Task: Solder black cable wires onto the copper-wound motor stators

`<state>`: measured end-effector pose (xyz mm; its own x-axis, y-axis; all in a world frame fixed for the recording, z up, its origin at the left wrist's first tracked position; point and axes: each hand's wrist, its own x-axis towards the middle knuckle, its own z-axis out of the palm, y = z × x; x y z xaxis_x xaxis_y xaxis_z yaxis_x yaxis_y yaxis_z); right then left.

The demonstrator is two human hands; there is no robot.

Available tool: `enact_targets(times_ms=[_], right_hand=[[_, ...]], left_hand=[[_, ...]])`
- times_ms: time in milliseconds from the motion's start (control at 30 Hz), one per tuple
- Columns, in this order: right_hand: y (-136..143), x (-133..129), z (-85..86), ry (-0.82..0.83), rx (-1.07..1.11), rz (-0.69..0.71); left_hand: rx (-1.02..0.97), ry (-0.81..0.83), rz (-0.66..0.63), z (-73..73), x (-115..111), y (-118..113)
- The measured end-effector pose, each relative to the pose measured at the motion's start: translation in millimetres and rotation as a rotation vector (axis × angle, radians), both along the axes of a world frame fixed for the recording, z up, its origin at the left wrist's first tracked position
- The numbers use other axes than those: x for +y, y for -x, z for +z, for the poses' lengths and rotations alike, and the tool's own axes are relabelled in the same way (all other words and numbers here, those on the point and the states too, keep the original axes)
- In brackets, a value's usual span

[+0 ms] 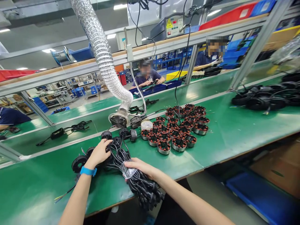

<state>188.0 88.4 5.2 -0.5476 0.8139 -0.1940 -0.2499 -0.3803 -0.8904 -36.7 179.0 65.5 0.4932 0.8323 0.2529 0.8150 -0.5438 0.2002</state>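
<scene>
A thick bundle of black cables (142, 187) hangs over the table's front edge, its plug ends lowest. My right hand (140, 165) is closed around it at a clear plastic wrap (128, 172). To the left, my left hand (100, 153), with a blue wristband (88, 171) behind it, has its fingers curled among black round housings (79, 163) and the cables' upper ends; what lies in its grasp is hidden. More black round parts (106, 135) sit just beyond that hand. Loose coloured wire ends (61, 197) stick out on the near left.
Several copper-wound stator rings (164, 147) stand right of the bundle, beside a tape roll (147, 125). A silver duct (105, 62) comes down behind. Black cable coils (264, 97) lie far right on the green table (222, 134). Co-workers (147, 76) sit across.
</scene>
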Motion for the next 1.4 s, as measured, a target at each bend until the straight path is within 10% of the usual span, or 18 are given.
enact_targets(times_ms=[400, 600, 1100, 1400], right_hand=[[-2.1, -2.8, 2.0, -0.188, -0.115, -0.048], [-0.5, -5.0, 3.2, -0.269, -0.162, -0.086], [-0.8, -4.7, 6.2, -0.425, -0.368, -0.099], [-0.9, 8.6, 43.1, -0.954, -0.708, -0.461]], left_hand=[[0.129, -0.695, 0.293, -14.4, -32.8, -3.8], [0.332, -0.498, 0.347, -3.7, -37.6, -1.8], [0.403, -0.266, -0.211, 50.8, -11.4, 43.9], [0.408, -0.457, 0.045, 43.5, -48.8, 55.2]])
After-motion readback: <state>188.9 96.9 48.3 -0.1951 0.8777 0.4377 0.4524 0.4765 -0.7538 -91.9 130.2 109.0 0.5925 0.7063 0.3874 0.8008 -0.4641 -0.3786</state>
